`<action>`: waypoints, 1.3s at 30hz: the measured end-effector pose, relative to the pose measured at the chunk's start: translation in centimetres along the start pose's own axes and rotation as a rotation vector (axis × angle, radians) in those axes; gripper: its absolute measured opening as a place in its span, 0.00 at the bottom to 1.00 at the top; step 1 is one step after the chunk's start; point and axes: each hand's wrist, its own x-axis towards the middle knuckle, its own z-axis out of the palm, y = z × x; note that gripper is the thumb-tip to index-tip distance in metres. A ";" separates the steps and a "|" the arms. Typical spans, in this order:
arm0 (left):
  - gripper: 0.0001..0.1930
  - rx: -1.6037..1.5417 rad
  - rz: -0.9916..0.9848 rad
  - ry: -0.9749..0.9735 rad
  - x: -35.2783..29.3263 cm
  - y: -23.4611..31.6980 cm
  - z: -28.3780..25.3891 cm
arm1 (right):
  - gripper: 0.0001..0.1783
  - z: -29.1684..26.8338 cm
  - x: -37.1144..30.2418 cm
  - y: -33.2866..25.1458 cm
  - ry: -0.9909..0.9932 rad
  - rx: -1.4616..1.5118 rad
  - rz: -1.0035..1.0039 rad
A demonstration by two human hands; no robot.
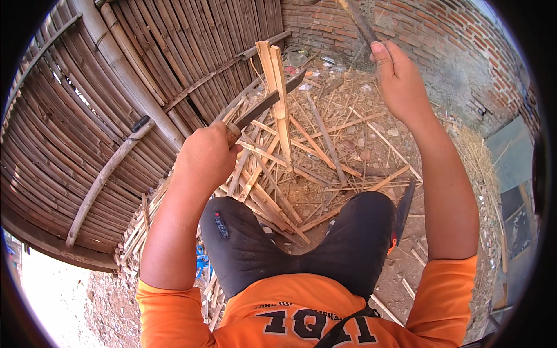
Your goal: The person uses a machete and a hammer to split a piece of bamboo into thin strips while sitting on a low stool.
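My left hand (204,155) is closed around the wooden handle of a large knife (261,110) with a long dark blade. The blade runs up to the right and lies across an upright piece of split wood (282,124), seemingly lodged in it, with its tip showing beyond. From the top the wood parts into two pale lengths, and its lower end stands among loose sticks. Raised at the upper right, my right hand (400,81) grips a thick wooden stick (358,23), whose far end leaves the top of the view. The stick is apart from the blade.
Split wood strips (272,206) litter the dirt ground between and beyond my knees. By my right knee lies a saw (404,211) with an orange handle. A bamboo wall (133,75) rises on the left, a brick wall (441,40) at the back right.
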 end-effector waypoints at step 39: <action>0.16 0.044 -0.075 0.020 0.3 -0.3 1.1 | 0.24 4.1 -3.0 2.3 -0.323 -0.165 0.013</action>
